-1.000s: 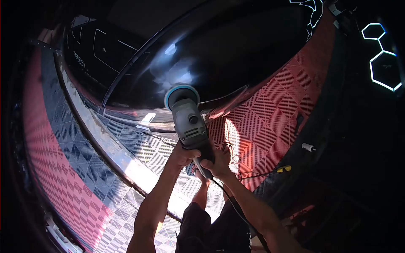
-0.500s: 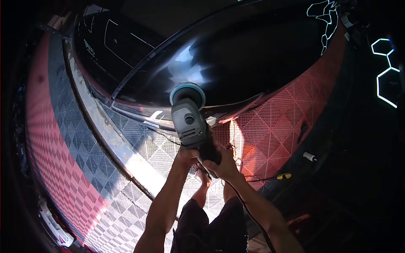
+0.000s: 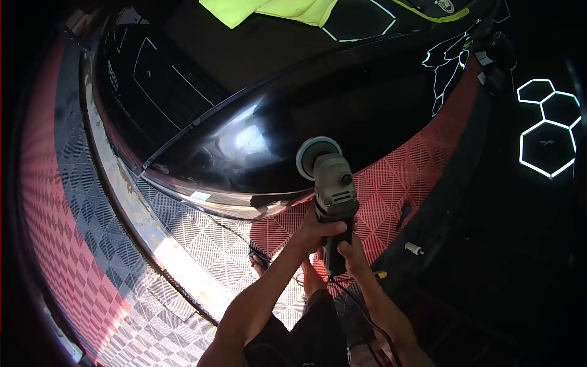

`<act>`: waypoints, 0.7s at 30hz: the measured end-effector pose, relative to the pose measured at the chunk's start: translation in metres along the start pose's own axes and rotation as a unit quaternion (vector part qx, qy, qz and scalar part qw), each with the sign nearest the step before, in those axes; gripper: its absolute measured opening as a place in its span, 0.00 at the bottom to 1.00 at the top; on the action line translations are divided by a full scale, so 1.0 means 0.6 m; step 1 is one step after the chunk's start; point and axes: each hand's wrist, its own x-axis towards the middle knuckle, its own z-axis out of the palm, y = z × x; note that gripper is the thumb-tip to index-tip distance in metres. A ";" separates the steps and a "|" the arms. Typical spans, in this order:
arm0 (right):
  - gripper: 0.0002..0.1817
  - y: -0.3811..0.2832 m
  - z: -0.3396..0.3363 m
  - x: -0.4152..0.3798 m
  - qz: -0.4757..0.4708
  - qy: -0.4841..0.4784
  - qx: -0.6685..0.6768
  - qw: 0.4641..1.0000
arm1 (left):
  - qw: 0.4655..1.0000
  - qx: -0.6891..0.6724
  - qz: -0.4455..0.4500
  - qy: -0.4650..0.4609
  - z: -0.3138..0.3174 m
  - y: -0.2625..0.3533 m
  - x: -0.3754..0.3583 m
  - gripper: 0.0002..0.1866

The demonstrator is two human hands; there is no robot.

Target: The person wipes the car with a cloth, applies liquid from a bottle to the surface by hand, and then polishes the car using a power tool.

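Observation:
Both of my hands are closed around a grey and black electric polisher. My left hand wraps the body just behind the grey head, its thumb across the top. Lower down, my right hand grips the dark rear handle from the right side. The round pad with a light blue rim lies against the glossy black car panel, near its lower edge; its working face is hidden. A black cord trails from the handle down along my right forearm.
Yellow-green cloths lie beyond the panel. Red and grey floor tiles surround the car, with a pale strip at left. A small white bottle and a yellow object lie on the floor. Hexagonal lights shine at right.
My hands have moved the polisher rightward along the panel, its pad now farther from the bright reflection. The view has shifted too, bringing the yellow-green cloths into sight.

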 end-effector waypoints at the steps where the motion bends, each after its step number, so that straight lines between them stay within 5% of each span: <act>1: 0.48 -0.035 0.000 0.003 0.013 0.001 -0.008 1.000 | 1.000 -0.020 -0.003 0.000 0.008 0.003 0.014 0.30; 6: 0.48 -0.074 -0.050 0.024 -0.024 0.004 -0.030 0.999 | 0.998 -0.040 0.025 0.044 0.068 0.017 0.052 0.29; 9: 0.47 -0.163 -0.043 0.048 0.065 -0.077 -0.037 0.994 | 0.997 -0.046 0.042 0.055 0.079 0.038 0.081 0.27; 14: 0.40 -0.195 -0.040 0.092 0.061 -0.119 -0.042 0.990 | 0.992 -0.053 0.088 0.079 0.085 0.073 0.091 0.29; 16: 0.38 -0.198 -0.018 0.096 0.098 -0.135 -0.147 0.975 | 0.981 -0.125 0.127 0.080 0.064 0.067 0.060 0.33; 17: 0.39 -0.189 -0.002 0.099 0.003 -0.112 -0.231 0.966 | 0.978 -0.136 0.141 0.077 0.048 0.060 0.044 0.37; 21: 0.38 -0.163 -0.012 0.108 0.021 -0.117 -0.212 0.970 | 0.976 -0.136 0.149 0.080 0.050 0.064 0.046 0.34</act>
